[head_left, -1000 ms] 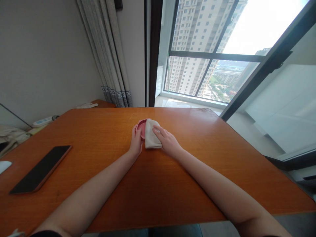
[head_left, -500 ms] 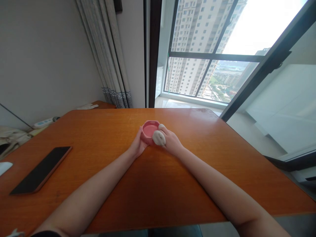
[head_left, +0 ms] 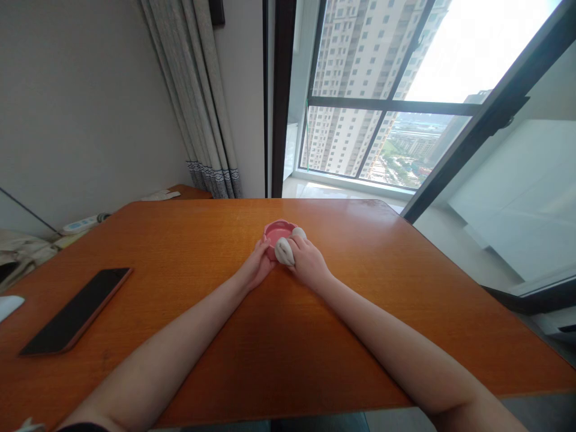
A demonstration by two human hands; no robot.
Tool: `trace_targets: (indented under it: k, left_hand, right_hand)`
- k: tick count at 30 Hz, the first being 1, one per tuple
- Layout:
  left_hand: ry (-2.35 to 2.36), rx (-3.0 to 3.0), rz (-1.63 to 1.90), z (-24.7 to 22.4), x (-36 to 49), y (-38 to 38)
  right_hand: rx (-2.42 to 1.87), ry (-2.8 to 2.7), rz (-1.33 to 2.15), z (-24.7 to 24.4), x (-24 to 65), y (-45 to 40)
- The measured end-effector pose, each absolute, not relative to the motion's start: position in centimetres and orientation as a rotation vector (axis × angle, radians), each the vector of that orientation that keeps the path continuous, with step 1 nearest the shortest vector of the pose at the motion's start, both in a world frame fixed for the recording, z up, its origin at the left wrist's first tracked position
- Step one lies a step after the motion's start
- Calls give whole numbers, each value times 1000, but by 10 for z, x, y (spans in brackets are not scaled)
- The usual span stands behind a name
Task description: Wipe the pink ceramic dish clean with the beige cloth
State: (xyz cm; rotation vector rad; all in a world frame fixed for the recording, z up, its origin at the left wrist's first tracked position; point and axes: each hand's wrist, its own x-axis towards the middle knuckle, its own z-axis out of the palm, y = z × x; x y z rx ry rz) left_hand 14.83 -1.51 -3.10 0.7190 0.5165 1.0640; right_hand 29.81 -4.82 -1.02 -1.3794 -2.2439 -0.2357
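A small pink dish (head_left: 279,231) with a wavy rim is tilted toward me over the middle of the table. My left hand (head_left: 258,264) grips its left side, thumb near the rim. In my right hand (head_left: 310,259) is a bunched white cloth (head_left: 284,251), pressed against the dish's near right side. Another bit of the cloth shows past my right fingers, by the dish's right rim. The fingers of my right hand are partly hidden behind the cloth.
The brown wooden table (head_left: 189,240) spans the view. A dark phone-like slab (head_left: 76,312) lies at the left, near a white item (head_left: 9,306) on the edge. Behind stand a grey curtain (head_left: 193,102) and a large window (head_left: 382,102).
The dish has shifted slightly right and turned a little in my left hand. My right hand and the cloth have slid a bit left across its near side.
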Motion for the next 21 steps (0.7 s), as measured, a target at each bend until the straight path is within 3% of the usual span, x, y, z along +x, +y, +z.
trace_targets:
  k: [8, 17, 21]
  left_hand:
    - [356, 653, 901, -26, 139, -9]
    - [434, 583, 899, -31, 142, -5]
    - [319, 623, 921, -29, 142, -6]
  right_hand:
    - [-1044, -2488, -346, -2, 331, -32]
    - [-1540, -2338, -350, -12, 278, -59]
    - [-1436, -2412, -291, 0, 300, -48]
